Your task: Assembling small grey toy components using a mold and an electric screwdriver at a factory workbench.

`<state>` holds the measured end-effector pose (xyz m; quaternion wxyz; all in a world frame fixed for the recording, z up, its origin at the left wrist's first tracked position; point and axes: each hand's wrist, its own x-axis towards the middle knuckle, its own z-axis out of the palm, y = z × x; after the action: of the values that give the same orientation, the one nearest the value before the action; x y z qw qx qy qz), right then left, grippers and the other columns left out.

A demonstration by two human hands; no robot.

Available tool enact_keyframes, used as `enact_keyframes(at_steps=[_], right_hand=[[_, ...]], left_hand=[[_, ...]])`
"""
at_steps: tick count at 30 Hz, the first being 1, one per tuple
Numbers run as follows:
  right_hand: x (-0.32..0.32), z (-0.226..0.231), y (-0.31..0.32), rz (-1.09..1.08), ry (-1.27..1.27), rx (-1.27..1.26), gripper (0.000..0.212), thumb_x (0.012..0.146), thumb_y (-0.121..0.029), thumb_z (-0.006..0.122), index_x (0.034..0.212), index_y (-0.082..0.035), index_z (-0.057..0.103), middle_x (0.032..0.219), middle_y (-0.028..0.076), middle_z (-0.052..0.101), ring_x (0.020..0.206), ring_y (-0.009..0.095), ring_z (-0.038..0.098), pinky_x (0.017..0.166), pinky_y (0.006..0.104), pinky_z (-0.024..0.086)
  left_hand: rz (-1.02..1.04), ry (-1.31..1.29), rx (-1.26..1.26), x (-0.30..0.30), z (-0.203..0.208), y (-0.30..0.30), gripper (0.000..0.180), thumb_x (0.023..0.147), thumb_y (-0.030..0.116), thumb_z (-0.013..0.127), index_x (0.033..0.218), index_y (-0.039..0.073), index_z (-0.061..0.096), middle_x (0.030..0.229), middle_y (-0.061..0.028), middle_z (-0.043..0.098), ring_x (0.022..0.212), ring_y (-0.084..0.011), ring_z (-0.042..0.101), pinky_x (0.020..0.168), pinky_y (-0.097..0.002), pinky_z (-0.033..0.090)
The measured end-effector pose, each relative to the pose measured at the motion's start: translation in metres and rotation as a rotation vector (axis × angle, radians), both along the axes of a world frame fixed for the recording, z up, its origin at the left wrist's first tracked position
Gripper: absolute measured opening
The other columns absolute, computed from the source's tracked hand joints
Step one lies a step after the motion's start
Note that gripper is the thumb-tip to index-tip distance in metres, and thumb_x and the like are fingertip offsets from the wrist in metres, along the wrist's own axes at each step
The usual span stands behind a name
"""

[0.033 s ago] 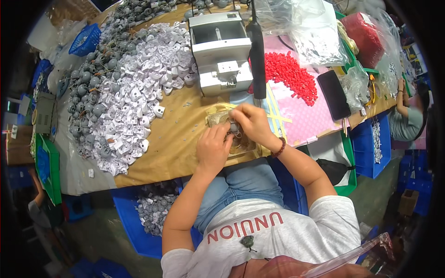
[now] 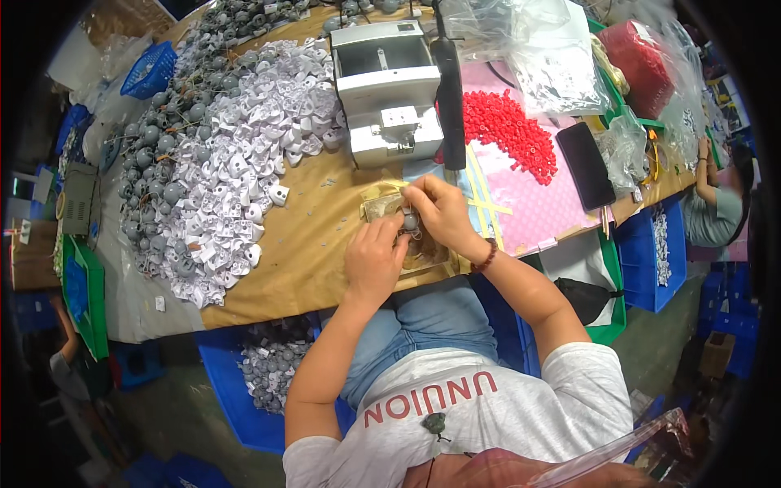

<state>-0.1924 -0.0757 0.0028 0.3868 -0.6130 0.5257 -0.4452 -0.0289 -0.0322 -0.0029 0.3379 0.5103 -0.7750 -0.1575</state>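
Between my hands, close to the table's front edge, is a small grey round part [image 2: 411, 221] with what looks like a thin wire. My left hand [image 2: 376, 254] grips it from the left, fingers bent and pressed together. From the right and above, my right hand [image 2: 443, 213] pinches at the same part, with the fingertips partly hidden. Both hands work over a worn, brownish block or plate [image 2: 381, 206] edged with yellow tape. Just beyond them stands a white and grey bench machine [image 2: 389, 104].
White plastic parts [image 2: 236, 146] and grey round parts [image 2: 146, 154] are heaped at left. Red pieces [image 2: 512, 134] lie on pink sheeting, beside a black phone [image 2: 586, 167]. A dark upright bar [image 2: 449, 98] rises beside the machine. A blue bin [image 2: 236, 407] sits below the table edge.
My right hand has shifted very slightly, and more of the grey round part shows between my fingers. Everything else looks the same.
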Motion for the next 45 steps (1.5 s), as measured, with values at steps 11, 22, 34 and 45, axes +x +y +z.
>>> enact_keyframes(at_steps=[11, 22, 34, 45], right_hand=[[-0.060, 0.002, -0.012, 0.317, -0.413, 0.187, 0.020, 0.103, -0.018, 0.059, 0.103, 0.001, 0.065, 0.090, 0.004, 0.069, 0.078, 0.009, 0.065, 0.072, 0.0243, 0.053], [-0.177, -0.043, -0.065, -0.062, 1.156, -0.369, 0.014, 0.084, -0.002, 0.059, 0.097, -0.005, 0.064, 0.093, 0.013, 0.061, 0.095, 0.033, 0.059, 0.078, 0.0426, 0.052], [-0.190, -0.053, -0.075, -0.053, 1.071, -0.443, 0.009, 0.084, -0.001, 0.062, 0.093, -0.003, 0.063, 0.089, 0.014, 0.060, 0.088, 0.032, 0.060, 0.079, 0.0422, 0.050], [-0.171, -0.032, -0.061, 0.041, -0.005, 0.090, 0.020, 0.090, 0.006, 0.065, 0.110, 0.000, 0.067, 0.100, 0.005, 0.067, 0.090, 0.012, 0.066, 0.078, 0.0251, 0.054]], left_hand=[[-0.204, -0.103, 0.165, 0.078, 0.034, 0.027, 0.031, 0.081, 0.012, 0.076, 0.110, 0.008, 0.068, 0.102, -0.0125, 0.069, 0.085, -0.0335, 0.067, 0.072, -0.0415, 0.053], [0.131, -0.551, 0.017, 0.175, 0.042, -0.024, 0.028, 0.080, 0.016, 0.075, 0.104, 0.005, 0.066, 0.101, -0.0132, 0.065, 0.094, -0.0350, 0.061, 0.080, -0.0442, 0.051], [0.192, 0.054, 0.155, 0.107, 0.005, -0.051, 0.030, 0.080, 0.004, 0.071, 0.109, 0.006, 0.065, 0.105, -0.0158, 0.057, 0.102, -0.0376, 0.058, 0.089, -0.0444, 0.051], [0.072, 0.129, 0.313, 0.083, 0.009, 0.014, 0.021, 0.081, 0.006, 0.074, 0.102, 0.004, 0.069, 0.122, -0.0144, 0.065, 0.121, -0.0411, 0.057, 0.101, -0.0464, 0.047]])
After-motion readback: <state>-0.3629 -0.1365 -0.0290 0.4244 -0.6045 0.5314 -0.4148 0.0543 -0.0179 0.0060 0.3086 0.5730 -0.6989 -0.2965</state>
